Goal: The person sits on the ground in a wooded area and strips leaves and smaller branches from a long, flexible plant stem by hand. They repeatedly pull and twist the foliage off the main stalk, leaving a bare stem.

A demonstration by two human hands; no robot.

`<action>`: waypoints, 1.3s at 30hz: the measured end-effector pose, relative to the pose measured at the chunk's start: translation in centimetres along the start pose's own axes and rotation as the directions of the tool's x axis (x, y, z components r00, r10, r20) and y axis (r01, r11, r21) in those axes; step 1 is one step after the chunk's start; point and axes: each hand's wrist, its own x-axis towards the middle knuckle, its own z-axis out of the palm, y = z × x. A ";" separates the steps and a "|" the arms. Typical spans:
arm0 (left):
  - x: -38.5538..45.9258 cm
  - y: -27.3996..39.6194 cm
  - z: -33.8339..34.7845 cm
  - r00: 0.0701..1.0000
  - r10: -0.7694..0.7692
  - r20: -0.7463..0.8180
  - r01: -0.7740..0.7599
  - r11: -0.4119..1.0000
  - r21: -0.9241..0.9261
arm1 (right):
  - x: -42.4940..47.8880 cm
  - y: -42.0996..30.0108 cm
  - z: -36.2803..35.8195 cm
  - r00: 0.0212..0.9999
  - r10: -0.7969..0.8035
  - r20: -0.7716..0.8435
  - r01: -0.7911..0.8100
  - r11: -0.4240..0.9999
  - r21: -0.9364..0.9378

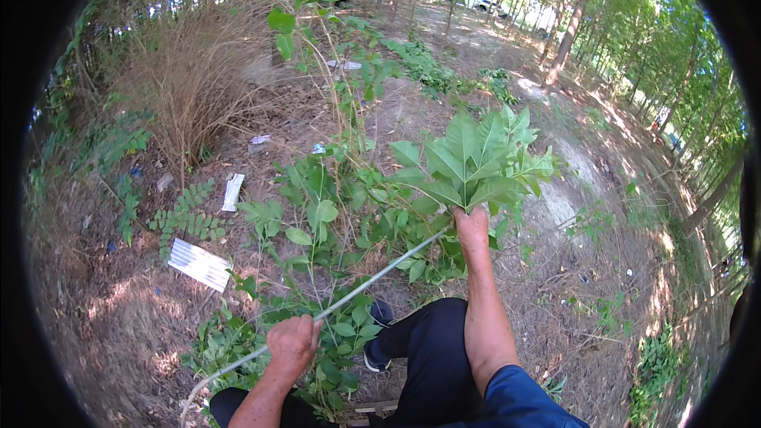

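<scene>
A long, pale, slender plant stem (pixel 380 275) slants from the lower left up to the right in front of my body. My left hand (pixel 294 340) is closed around its lower half. My right hand (pixel 471 229) grips the upper end, where a dense bunch of broad green leaves (pixel 469 157) fans out above the fist. Below and behind the stem grow leafy green shoots (pixel 318 220), some brushing against it. The stem's lower end curves out near the bottom left edge.
Dry tan brush (pixel 190 83) stands at the left. A corrugated white piece (pixel 199 264) and a smaller white scrap (pixel 233 192) lie on the littered soil. My bent knee and dark shoe (pixel 377 362) are close below. Tree trunks (pixel 574 24) rise behind, with a parked vehicle (pixel 489 6) beyond.
</scene>
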 end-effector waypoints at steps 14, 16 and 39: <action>0.0 0.2 0.5 0.985 -0.100 0.142 0.107 0.993 -0.043 | -4.4 -5.4 0.5 0.968 -0.116 0.224 0.163 0.966 -0.203; 0.3 0.4 0.9 0.982 -0.100 0.160 0.107 0.993 -0.040 | -6.3 -7.2 1.4 0.959 -0.106 0.263 0.140 0.983 -0.117; -0.9 1.4 1.8 0.928 -0.140 0.344 0.186 0.977 -0.106 | -2.3 -4.9 4.5 0.860 0.412 0.301 -0.507 0.626 0.593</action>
